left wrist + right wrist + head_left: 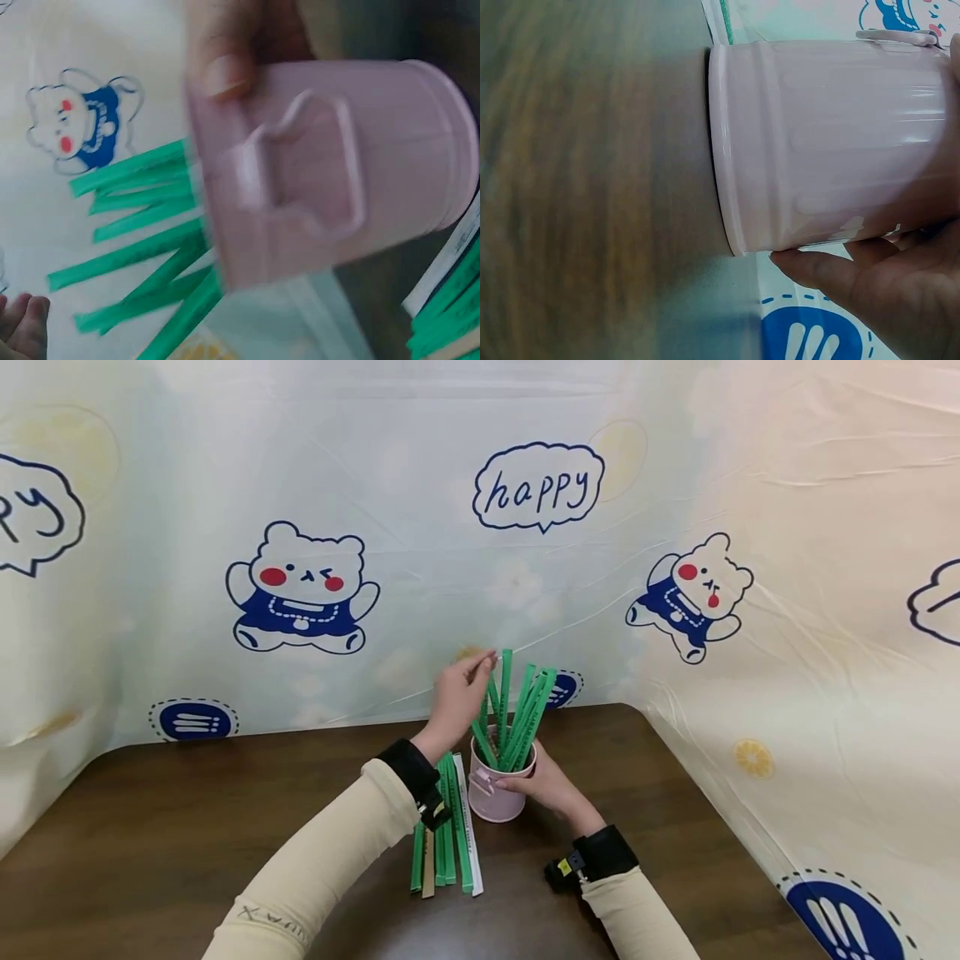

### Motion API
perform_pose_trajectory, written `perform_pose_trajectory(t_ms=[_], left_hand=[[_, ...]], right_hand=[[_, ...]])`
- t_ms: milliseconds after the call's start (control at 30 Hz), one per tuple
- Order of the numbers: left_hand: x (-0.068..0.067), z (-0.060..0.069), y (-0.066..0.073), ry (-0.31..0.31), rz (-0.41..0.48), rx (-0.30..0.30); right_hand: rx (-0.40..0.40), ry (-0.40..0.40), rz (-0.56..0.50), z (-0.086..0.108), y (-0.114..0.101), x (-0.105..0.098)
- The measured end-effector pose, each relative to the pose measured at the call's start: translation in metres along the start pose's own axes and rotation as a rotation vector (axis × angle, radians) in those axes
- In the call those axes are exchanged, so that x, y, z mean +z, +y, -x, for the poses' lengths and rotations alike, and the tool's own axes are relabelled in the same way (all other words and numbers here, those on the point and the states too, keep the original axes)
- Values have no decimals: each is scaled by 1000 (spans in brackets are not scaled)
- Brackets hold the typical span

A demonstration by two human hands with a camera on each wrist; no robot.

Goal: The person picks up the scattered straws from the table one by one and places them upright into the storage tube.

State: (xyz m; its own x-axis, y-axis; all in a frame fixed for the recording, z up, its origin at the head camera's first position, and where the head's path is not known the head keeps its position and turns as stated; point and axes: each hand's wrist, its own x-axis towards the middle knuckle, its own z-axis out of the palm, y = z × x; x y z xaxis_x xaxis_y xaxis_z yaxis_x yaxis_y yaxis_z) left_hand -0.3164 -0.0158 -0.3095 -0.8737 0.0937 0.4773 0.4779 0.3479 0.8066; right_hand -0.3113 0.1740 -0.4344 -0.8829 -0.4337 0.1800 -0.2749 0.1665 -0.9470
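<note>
A small pink metal bucket (495, 797) stands upright on the table, packed with slim green printed wrapped sticks (534, 710) that lean and fan out above its rim. My right hand (551, 783) grips the bucket from the right, thumb on its front; the right wrist view shows its fingers against the pink wall (832, 142). Beside the upper ends of the sticks, my left hand (459, 697) is raised with its fingertips close together. In the left wrist view those fingertips (26, 322) show at the lower left, apart from the sticks, with nothing visible between them.
Left of the bucket, several more green sticks (450, 843) lie on the brown wooden table (225, 827), with a white one (468, 835) and a tan one (428, 864) among them. A printed cloth (427, 460) with bear drawings hangs behind the table and on the right.
</note>
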Motion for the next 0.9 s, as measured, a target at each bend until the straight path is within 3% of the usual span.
perform_pose_trajectory(t_ms=[133,233,300,400,500,600,767,900], left_hand=[[-23,-2,-1,82,22,-3],[-43,-3,-20,101,-12,-73],[-55,-1,-41,48,-41,-157],[-67,7,-73,-106,-109,-300],[-69,16,-96,-286,-177,-422],[-64,23,-111,-400,-235,-486],[-56,33,-126,-471,-328,-525],[-52,40,-134,-476,-359,-593]], right_hand=[[5,19,14,0,0,-4],[6,35,6,-1,-2,-9],[4,39,15,-1,-3,-12],[5,39,35,-1,-3,-16],[15,28,42,0,-2,-18],[32,26,32,2,-3,-16],[37,14,14,2,-1,-7],[43,-9,-2,2,0,-2]])
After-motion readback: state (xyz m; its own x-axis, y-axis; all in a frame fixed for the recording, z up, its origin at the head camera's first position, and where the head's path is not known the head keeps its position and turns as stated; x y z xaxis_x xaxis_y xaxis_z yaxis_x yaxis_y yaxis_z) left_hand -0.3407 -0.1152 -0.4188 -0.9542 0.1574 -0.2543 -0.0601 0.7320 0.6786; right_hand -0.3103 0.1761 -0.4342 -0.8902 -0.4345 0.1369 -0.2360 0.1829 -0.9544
